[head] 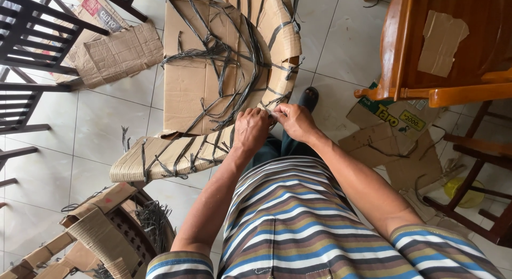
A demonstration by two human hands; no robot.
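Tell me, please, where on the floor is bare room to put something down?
Bare tiles lie left of the wrapped cardboard piece, below the flat cardboard sheet. More bare floor lies between that piece and the wooden chair. It is crowded at the right, with cardboard scraps, and where both hands work.

Object: cardboard-wrapped chair (pixel 213 81), curved like an armrest frame, standing on the tiled floor.
Wrapping: brown corrugated sheets bent round the frame, creased and torn at the edges.
Binding: dark plastic straps (pixel 229 55) criss-crossing the cardboard, loose ends dangling.
Position: directly before the person, its near rim at both hands.
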